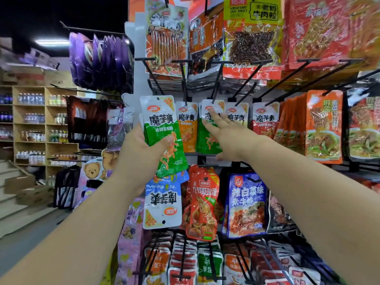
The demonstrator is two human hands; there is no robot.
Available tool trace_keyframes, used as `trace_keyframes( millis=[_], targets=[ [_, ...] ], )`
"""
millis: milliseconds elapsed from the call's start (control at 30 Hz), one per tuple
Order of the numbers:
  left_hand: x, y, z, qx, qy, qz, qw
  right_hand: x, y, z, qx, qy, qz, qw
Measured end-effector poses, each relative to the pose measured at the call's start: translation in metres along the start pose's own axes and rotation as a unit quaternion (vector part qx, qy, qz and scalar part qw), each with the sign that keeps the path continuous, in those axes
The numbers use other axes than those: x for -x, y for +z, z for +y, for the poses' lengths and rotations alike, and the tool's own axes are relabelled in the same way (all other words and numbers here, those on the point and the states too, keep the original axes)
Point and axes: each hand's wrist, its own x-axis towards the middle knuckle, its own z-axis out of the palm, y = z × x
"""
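Observation:
My left hand (141, 149) grips a small stack of green snack packets (162, 128), thumb across their front, with a blue packet (163, 202) hanging upside down below the hand. My right hand (228, 136) reaches forward with straight fingers that touch a green packet (205, 140) hanging on a black peg hook (216, 83). Next to it on the same row hang an orange packet (187, 128) and a red packet (265, 120) of the same brand.
A rack of black peg hooks fills the front, with large red snack bags (316, 31) above and red and blue bags (246, 204) below. Purple bags (98, 60) hang at the left. Wooden shelves with bottles (30, 124) and steps (12, 194) lie far left.

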Motion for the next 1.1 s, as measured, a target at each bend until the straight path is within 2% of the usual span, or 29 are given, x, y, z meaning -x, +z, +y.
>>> trace_keyframes(
  millis=[300, 367, 400, 467, 533, 567, 700, 800, 867, 933, 1100],
  targets=[
    [0.0, -0.002, 0.0, 0.0, -0.007, 0.009, 1.0, 0.003, -0.001, -0.008, 0.005, 0.007, 0.014, 1.0],
    [0.0, -0.001, 0.002, 0.001, -0.011, 0.006, 1.0, 0.01, -0.01, -0.015, -0.037, 0.01, 0.088, 0.995],
    [0.0, 0.0, 0.004, 0.005, -0.013, 0.005, 1.0, 0.014, -0.015, -0.021, -0.093, 0.012, 0.141, 0.986],
    [-0.001, 0.001, 0.008, 0.021, -0.019, 0.018, 0.999, 0.03, -0.031, -0.038, -0.282, 0.02, 0.229, 0.931],
    [-0.001, 0.002, 0.018, 0.071, -0.036, 0.049, 0.996, 0.053, -0.041, -0.064, -0.463, 0.025, 0.243, 0.852],
    [-0.001, 0.001, 0.022, 0.107, -0.047, 0.067, 0.991, 0.066, -0.04, -0.078, -0.515, 0.013, 0.255, 0.818],
    [0.004, -0.003, 0.027, 0.204, -0.06, 0.165, 0.963, 0.105, -0.011, -0.134, -0.603, -0.027, 0.365, 0.709],
    [0.016, 0.005, 0.027, 0.193, -0.059, 0.206, 0.958, 0.111, 0.005, -0.163, -0.664, 0.031, 0.431, 0.61],
    [0.027, 0.014, 0.029, 0.209, -0.081, 0.194, 0.955, 0.11, 0.005, -0.172, -0.69, 0.066, 0.451, 0.562],
    [0.038, 0.018, 0.033, 0.223, -0.097, 0.146, 0.959, 0.109, 0.001, -0.173, -0.693, 0.088, 0.459, 0.549],
    [0.053, 0.019, 0.036, 0.193, -0.078, 0.057, 0.976, 0.105, -0.005, -0.164, -0.669, 0.103, 0.448, 0.584]
  ],
)
